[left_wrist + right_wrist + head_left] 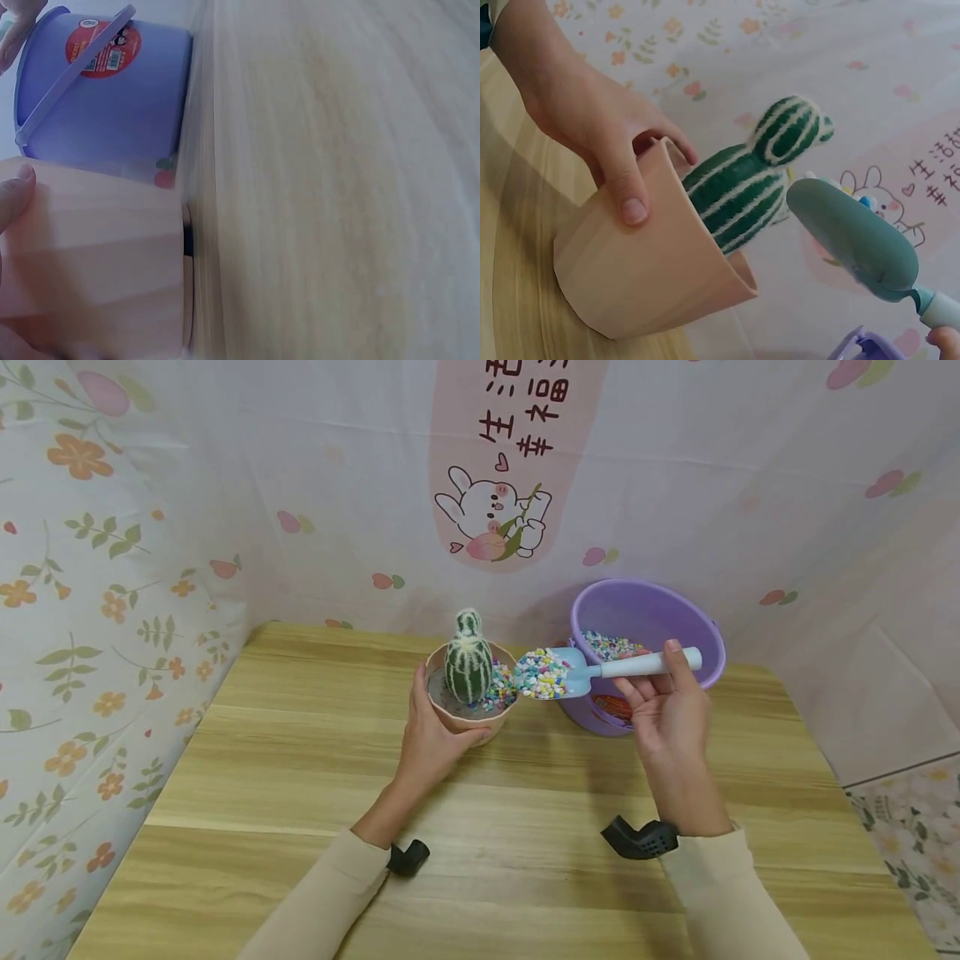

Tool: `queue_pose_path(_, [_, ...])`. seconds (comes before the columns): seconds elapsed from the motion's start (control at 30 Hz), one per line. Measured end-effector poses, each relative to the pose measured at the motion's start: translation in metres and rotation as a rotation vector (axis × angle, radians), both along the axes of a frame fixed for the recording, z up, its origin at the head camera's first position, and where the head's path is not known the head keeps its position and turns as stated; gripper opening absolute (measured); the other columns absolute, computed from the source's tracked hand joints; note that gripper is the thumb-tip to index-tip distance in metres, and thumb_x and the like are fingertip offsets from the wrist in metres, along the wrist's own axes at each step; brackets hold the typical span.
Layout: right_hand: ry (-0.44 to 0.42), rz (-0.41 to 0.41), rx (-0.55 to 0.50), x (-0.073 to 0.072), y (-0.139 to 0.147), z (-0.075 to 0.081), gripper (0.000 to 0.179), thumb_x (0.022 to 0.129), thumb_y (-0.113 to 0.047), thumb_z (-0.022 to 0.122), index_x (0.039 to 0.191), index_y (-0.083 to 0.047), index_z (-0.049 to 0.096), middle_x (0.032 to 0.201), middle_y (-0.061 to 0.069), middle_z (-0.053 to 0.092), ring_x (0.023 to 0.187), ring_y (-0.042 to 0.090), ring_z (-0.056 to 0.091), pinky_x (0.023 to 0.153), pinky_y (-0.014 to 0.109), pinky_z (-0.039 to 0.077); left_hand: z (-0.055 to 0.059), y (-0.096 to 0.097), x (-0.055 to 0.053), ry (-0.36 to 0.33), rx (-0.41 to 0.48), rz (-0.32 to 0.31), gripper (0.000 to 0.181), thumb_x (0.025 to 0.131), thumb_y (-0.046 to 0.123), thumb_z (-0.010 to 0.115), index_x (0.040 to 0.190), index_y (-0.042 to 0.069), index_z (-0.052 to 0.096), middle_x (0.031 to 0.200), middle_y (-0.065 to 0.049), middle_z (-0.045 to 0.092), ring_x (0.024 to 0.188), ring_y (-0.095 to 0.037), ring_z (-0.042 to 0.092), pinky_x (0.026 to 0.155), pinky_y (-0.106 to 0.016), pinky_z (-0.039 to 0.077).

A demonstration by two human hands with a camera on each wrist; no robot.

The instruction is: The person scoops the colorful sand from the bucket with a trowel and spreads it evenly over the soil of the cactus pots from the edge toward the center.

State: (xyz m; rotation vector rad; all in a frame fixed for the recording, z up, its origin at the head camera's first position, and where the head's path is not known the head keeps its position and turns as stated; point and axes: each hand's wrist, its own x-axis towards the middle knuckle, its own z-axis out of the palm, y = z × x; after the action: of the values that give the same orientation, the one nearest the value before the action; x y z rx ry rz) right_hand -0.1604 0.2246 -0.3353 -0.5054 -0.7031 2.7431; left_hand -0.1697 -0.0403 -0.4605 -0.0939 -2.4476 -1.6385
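My left hand (431, 743) grips a peach flower pot (641, 262) by its side, thumb on the outer wall. The pot stands on the table. Inside it rises a green cactus (469, 668) with white stripes, set in grey filling. Colourful pebbles (498, 689) cover part of that filling, right of the cactus. My right hand (675, 718) holds a light blue trowel (579, 675) by its pale handle. The trowel's scoop carries a heap of multicoloured pebbles (542, 672), its tip at the pot's right rim. In the right wrist view, the scoop's underside shows beside the cactus.
A purple bucket (701, 631) with more pebbles (611, 646) in it stands right of the pot, partly behind the trowel and right hand. Its handle (82, 64) hangs down the side. A printed cloth (337, 485) hangs behind the wooden table (510, 860).
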Motion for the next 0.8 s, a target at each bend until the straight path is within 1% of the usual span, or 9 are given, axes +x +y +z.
queue_pose_path(0.17, [0.008,-0.012,0.027,0.000,-0.005,-0.003,0.030,0.088,-0.009,0.071,0.111,-0.005,0.053,0.078,0.017,0.066,0.078,0.035,0.072,0.068,0.051,0.054,0.000,0.003,0.001,-0.001,0.007,0.020,0.132,0.062,0.041,0.092,0.157,0.027,0.000,0.160,-0.006,0.017,0.143,-0.028,0.028,0.109,-0.054,0.033])
queue_pose_path(0.37, [0.044,-0.027,0.073,0.001,-0.008,-0.007,0.028,0.089,-0.010,0.071,0.108,-0.001,0.054,0.077,0.019,0.067,0.074,0.035,0.072,0.069,0.049,0.054,0.000,0.007,0.001,0.009,0.004,0.049,0.133,0.061,0.040,0.092,0.157,0.028,0.002,0.159,-0.007,0.019,0.141,-0.029,0.031,0.108,-0.055,0.035])
queue_pose_path(0.6, [0.074,-0.061,0.142,-0.001,-0.015,-0.012,0.021,0.089,-0.010,0.071,0.097,0.002,0.056,0.072,0.018,0.067,0.062,0.031,0.071,0.059,0.043,0.056,-0.002,0.012,0.001,0.049,-0.019,0.093,0.133,0.060,0.041,0.093,0.157,0.023,0.004,0.158,-0.008,0.022,0.140,-0.029,0.033,0.107,-0.053,0.036])
queue_pose_path(0.7, [0.078,-0.075,0.173,-0.002,-0.018,-0.015,0.020,0.088,-0.011,0.072,0.093,0.002,0.056,0.070,0.017,0.066,0.060,0.029,0.070,0.056,0.042,0.056,-0.002,0.012,0.002,0.059,-0.016,0.095,0.134,0.059,0.041,0.093,0.157,0.022,0.004,0.158,-0.010,0.022,0.141,-0.029,0.032,0.108,-0.053,0.036])
queue_pose_path(0.8, [0.078,-0.082,0.181,-0.002,-0.019,-0.016,0.021,0.087,-0.011,0.073,0.092,0.002,0.056,0.071,0.017,0.067,0.062,0.030,0.070,0.056,0.042,0.056,-0.002,0.010,0.002,0.051,-0.011,0.071,0.134,0.060,0.040,0.093,0.157,0.022,0.002,0.158,-0.010,0.020,0.142,-0.029,0.029,0.109,-0.053,0.034])
